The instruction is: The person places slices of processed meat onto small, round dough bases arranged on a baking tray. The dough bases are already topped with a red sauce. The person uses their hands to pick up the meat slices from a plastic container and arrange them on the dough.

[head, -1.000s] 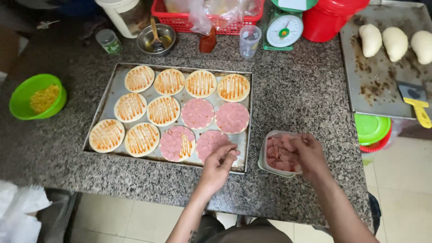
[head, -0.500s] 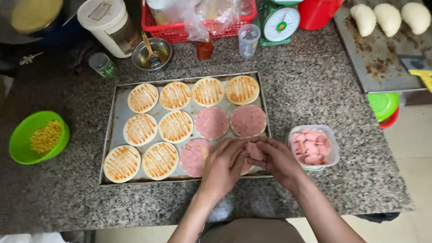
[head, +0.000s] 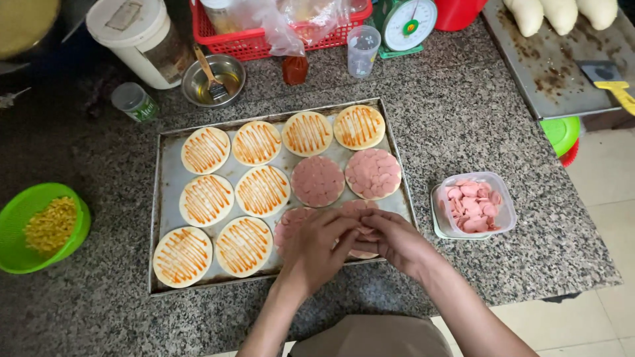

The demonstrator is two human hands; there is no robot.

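A metal baking tray [head: 165, 175] holds several small round dough bases. Most carry orange sauce stripes [head: 206, 199]; two in the right column are covered with pink sausage slices [head: 373, 173]. My left hand [head: 321, 246] and my right hand [head: 390, 239] meet over the near-right base [head: 358, 207], fingers pinched together on sausage slices there. Another base topped with slices [head: 290, 222] lies partly under my left hand. A clear plastic tub of pink sausage slices [head: 471, 205] stands just right of the tray.
A green bowl of corn kernels [head: 41, 227] sits at the left. Behind the tray are a white bucket [head: 135, 39], a steel bowl with a brush [head: 213, 78], a red basket [head: 264, 33], a plastic cup [head: 363, 50] and a green scale [head: 409, 23]. Dough lumps [head: 559, 13] lie on a board, right.
My right hand left the tub of sausage slices and joined my left hand over the near-right base. The camera has shifted, so the tray sits more centrally.
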